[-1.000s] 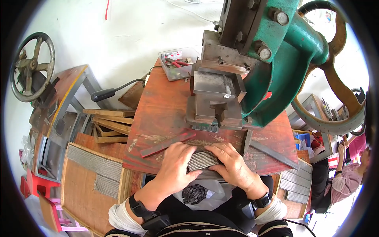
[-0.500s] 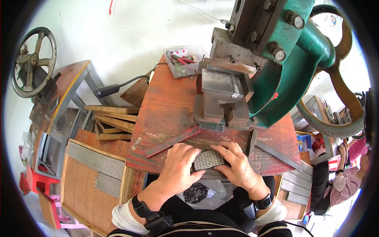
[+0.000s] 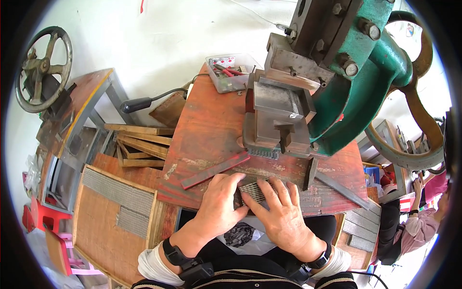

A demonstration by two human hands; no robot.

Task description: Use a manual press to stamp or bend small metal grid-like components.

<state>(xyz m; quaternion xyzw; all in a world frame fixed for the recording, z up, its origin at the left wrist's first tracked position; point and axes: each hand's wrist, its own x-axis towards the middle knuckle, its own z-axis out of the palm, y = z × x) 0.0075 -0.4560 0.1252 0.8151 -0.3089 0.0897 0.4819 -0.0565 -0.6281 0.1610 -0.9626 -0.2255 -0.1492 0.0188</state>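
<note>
The left hand (image 3: 217, 198) is curling around the left end of a ridged grey block (image 3: 255, 191), its fingers and thumb clamping that end. The right hand (image 3: 284, 216) is lying over the other end, its fingers spreading apart across the top; its thumb is hidden, so whether it is pinching cannot be told. The block is sitting between both hands at the near edge of the red-brown surface (image 3: 197, 130), perhaps touching it, though the hands are covering too much. From the block, a red bar (image 3: 215, 170) is lying at 10 o'clock, a green press (image 3: 332, 110) is standing at 1 o'clock, and a pale bag (image 3: 260, 246) is holding dark pieces (image 3: 238, 233) at 6 o'clock. Uneven pressing could be skewing the block's rows; a loosening left grip could be dropping it bagward.
</note>
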